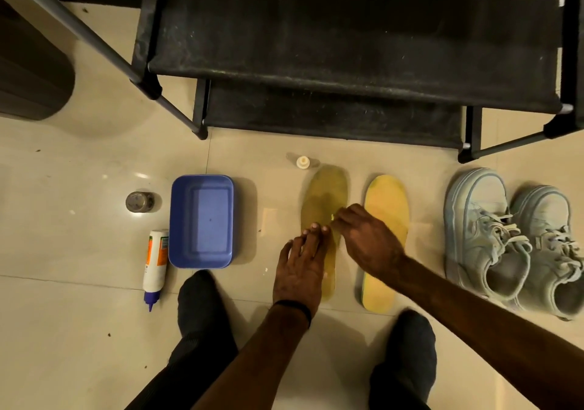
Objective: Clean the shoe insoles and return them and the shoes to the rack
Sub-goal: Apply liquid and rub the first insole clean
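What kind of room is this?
Probably a home entryway or hallway: a black shoe rack stands on a tiled floor, with grey sneakers beside it.

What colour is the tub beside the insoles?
Blue tub, clearest in the head view.
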